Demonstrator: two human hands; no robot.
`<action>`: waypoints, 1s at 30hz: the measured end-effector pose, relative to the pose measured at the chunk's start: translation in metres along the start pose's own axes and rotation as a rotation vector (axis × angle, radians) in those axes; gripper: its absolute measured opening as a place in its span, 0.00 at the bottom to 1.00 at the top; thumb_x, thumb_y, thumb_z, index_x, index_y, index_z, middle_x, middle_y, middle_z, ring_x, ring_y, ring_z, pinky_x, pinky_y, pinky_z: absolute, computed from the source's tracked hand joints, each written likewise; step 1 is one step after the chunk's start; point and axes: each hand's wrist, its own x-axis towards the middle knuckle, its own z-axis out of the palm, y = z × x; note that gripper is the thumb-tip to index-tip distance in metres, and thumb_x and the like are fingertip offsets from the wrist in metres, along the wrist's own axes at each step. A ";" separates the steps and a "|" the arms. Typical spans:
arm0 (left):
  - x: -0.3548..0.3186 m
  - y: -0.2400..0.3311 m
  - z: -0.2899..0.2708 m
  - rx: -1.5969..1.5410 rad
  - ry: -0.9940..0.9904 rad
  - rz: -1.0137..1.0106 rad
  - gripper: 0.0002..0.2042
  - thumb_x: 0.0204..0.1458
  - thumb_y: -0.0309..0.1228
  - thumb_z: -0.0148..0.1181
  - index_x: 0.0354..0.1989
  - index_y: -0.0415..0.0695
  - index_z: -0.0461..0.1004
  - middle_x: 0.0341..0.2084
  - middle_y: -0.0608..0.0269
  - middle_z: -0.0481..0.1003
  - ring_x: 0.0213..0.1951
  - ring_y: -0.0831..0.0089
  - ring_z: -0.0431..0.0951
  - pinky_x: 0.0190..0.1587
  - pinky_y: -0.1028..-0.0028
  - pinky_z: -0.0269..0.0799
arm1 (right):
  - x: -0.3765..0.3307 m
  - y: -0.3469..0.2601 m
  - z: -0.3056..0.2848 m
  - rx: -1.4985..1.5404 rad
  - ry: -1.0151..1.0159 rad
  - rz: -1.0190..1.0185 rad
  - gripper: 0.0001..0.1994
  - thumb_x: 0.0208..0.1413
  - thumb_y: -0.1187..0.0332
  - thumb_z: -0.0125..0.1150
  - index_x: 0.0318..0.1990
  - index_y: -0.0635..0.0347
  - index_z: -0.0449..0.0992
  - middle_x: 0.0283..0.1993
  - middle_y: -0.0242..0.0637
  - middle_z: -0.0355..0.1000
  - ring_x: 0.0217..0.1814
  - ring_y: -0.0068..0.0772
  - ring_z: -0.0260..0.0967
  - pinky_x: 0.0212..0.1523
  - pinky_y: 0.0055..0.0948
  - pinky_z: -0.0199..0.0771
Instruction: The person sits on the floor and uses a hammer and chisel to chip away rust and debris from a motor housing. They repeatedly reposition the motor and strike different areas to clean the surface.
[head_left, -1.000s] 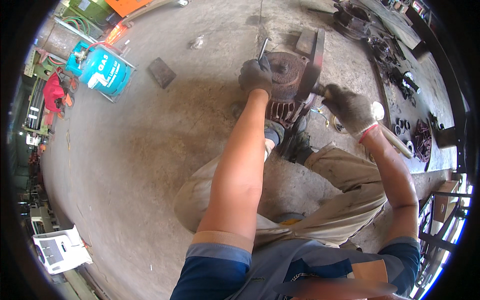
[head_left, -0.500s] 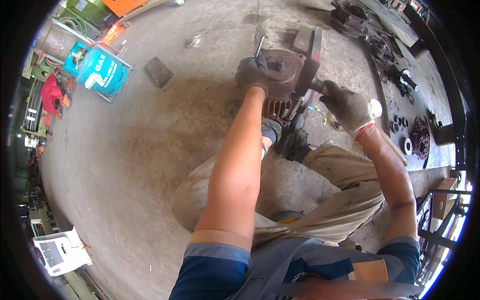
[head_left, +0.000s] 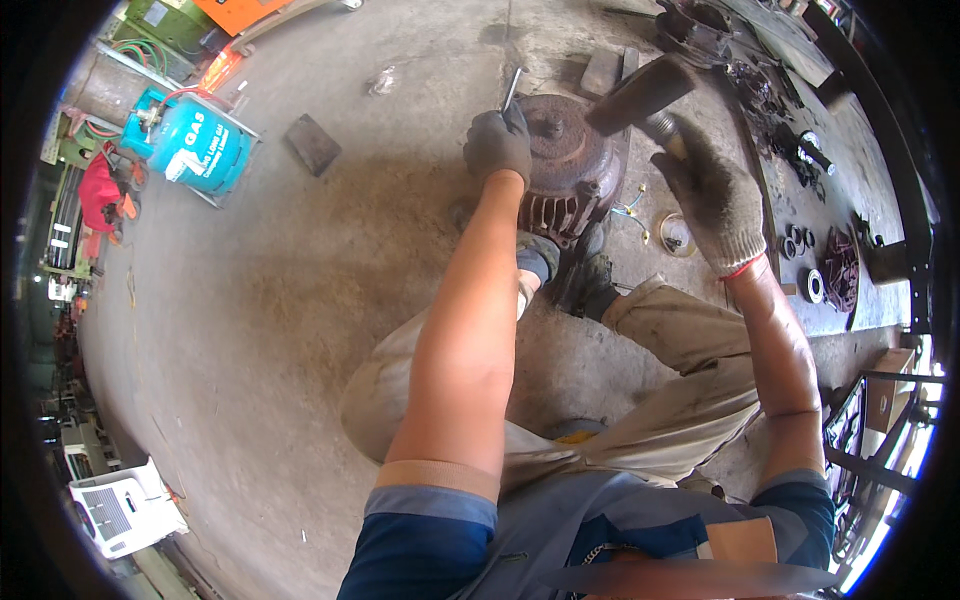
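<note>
A rusty finned motor housing (head_left: pixel 568 160) stands on the concrete floor between my feet, its round end cover facing up. My left hand (head_left: pixel 496 145), in a dark glove, is closed around a slim metal rod (head_left: pixel 513 88) at the cover's left edge. The rod's upper end sticks out above the fist, while its lower end is hidden. In my right hand (head_left: pixel 716 205), gloved in stained knit, is a hammer (head_left: pixel 643 94). Its big dark head hangs tilted over the cover's right side, apparently clear of it.
A dark flat block (head_left: pixel 314 144) lies on the floor at left, near a blue gas cylinder (head_left: pixel 205 145). Right of the housing are loose wires (head_left: pixel 630 212) and a small round dish (head_left: pixel 676 234). Rings (head_left: pixel 815 288) and greasy parts lie on a sheet at far right.
The hammer has swung up and its head has turned from upright to slanted, uncovering the housing's right side. My right hand shifted slightly right. My left hand stays almost in place.
</note>
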 end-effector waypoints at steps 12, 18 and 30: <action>-0.001 0.001 -0.004 0.001 -0.026 0.001 0.26 0.64 0.53 0.48 0.33 0.42 0.81 0.37 0.45 0.80 0.42 0.44 0.81 0.46 0.50 0.77 | 0.001 0.001 -0.007 -0.114 -0.040 -0.055 0.22 0.62 0.56 0.63 0.61 0.53 0.74 0.43 0.50 0.79 0.44 0.56 0.79 0.40 0.47 0.77; 0.000 -0.001 0.000 0.041 -0.020 0.004 0.25 0.63 0.53 0.50 0.32 0.43 0.81 0.38 0.48 0.80 0.41 0.47 0.82 0.45 0.50 0.78 | -0.008 0.009 0.013 -0.343 -0.407 0.097 0.22 0.64 0.55 0.61 0.63 0.50 0.72 0.43 0.52 0.79 0.44 0.57 0.78 0.41 0.46 0.77; -0.002 -0.001 -0.001 -0.001 0.000 0.018 0.26 0.64 0.53 0.48 0.33 0.42 0.80 0.38 0.46 0.80 0.41 0.45 0.81 0.45 0.50 0.77 | -0.006 0.011 0.012 -0.479 -0.476 -0.140 0.24 0.65 0.52 0.57 0.65 0.47 0.67 0.38 0.47 0.78 0.38 0.53 0.79 0.36 0.49 0.78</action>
